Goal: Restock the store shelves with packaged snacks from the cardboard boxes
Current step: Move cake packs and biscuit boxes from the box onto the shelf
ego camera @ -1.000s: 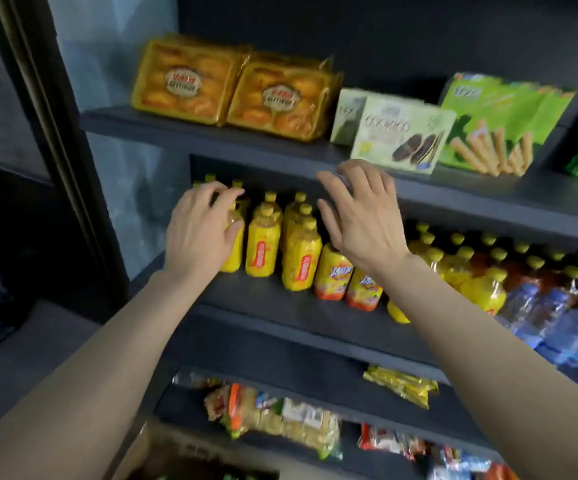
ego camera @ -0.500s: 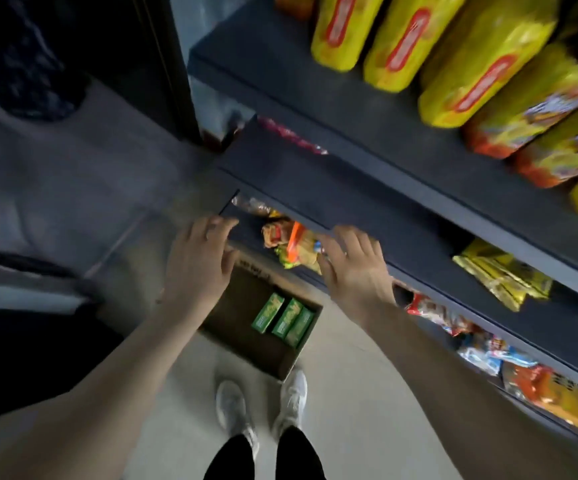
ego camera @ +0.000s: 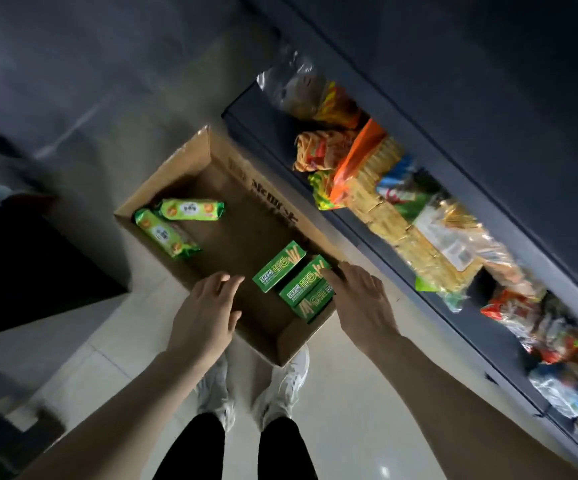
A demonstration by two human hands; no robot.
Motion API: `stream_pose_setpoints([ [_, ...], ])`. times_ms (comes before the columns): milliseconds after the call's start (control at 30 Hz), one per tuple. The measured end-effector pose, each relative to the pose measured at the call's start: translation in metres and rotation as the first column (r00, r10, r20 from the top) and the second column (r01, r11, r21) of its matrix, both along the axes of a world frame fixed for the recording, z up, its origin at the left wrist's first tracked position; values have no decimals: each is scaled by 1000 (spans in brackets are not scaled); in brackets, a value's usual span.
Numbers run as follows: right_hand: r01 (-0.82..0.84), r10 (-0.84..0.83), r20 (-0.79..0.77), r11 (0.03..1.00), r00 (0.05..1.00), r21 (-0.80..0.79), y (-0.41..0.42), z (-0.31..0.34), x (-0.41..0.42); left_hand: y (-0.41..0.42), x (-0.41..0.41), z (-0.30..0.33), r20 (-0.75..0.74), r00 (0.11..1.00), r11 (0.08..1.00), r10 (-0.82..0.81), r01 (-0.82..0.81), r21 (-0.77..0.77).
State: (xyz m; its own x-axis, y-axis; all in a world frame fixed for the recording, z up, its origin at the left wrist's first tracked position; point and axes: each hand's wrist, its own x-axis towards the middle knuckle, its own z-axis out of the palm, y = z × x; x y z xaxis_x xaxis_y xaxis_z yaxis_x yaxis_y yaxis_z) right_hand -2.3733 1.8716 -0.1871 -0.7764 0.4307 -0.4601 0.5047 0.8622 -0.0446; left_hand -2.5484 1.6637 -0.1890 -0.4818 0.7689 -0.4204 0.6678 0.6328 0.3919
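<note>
While both hands are held low over the cardboard box (ego camera: 211, 188) at the centre of the frame, nothing is gripped by either. The left hand (ego camera: 204, 315) is spread with relaxed fingers above the box's near wall, and the right hand (ego camera: 360, 299) is likewise spread, its fingertips (ego camera: 331, 273) seen at the edge of the three green stick-biscuit boxes (ego camera: 294, 278); whether contact is made cannot be told. These cartons are packed side by side in the box's near right corner. Two green biscuit packs (ego camera: 176, 220) are left loose at the far left end of the box. The box itself is set on the tiled floor (ego camera: 343, 393), just beside the dark lower shelf (ego camera: 367, 230) running diagonally through the right of the frame, where crinkly snack bags (ego camera: 350, 157) are already heaped. White shoes (ego camera: 280, 382) are seen at the box's near end.

Trouble could come if all three cartons are squeezed together between spread palms: the middle one may slip out. The shelf edge could also be clipped on lifting, as the box lies close under it.
</note>
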Motion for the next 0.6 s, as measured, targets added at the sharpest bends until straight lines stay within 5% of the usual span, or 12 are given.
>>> stream_pose_setpoints([
  [200, -65, 70, 116, 997, 991, -51, 15, -108, 0, 4, 25, -113, 126, 986, 991, 112, -101, -92],
  [433, -94, 96, 105, 995, 990, -26, 26, -186, -9, 44, 42, -199, 154, 988, 1000, 12, -12, -6],
  [600, -77, 87, 105, 993, 991, -94, 23, -210, -3, 69, 39, -232, 105, 986, 984, -126, 138, -116],
])
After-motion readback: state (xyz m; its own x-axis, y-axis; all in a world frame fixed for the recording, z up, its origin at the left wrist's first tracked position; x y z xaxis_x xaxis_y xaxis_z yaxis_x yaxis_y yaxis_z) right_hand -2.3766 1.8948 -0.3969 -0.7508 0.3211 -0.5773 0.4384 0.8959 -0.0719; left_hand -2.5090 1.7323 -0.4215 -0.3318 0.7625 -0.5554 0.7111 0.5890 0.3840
